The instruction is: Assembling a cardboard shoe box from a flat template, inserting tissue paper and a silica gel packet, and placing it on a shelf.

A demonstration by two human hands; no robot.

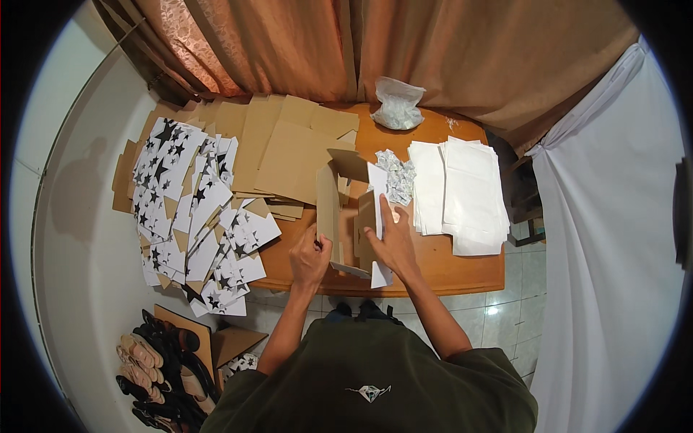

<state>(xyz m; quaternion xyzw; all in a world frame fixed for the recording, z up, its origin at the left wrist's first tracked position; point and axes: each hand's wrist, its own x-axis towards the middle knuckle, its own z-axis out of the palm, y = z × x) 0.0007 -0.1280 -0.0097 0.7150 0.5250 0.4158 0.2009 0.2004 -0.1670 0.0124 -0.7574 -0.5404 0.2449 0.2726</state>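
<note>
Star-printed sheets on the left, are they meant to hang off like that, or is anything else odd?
The star sheets lie in a loose, fanned heap, and its lower end juts past the table edge. The white sheets on the right are stacked more neatly. Nothing looks spilled or torn.

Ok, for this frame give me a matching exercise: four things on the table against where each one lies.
Things:
1. star-printed sheets
2. white paper stack
3. clear plastic bag
4. cardboard box

Places:
A. far edge of the table, by the curtain
B. between the left hand and right hand
C. left end of the table
D. right side of the table

Pairs: 1-C, 2-D, 3-A, 4-B
</note>
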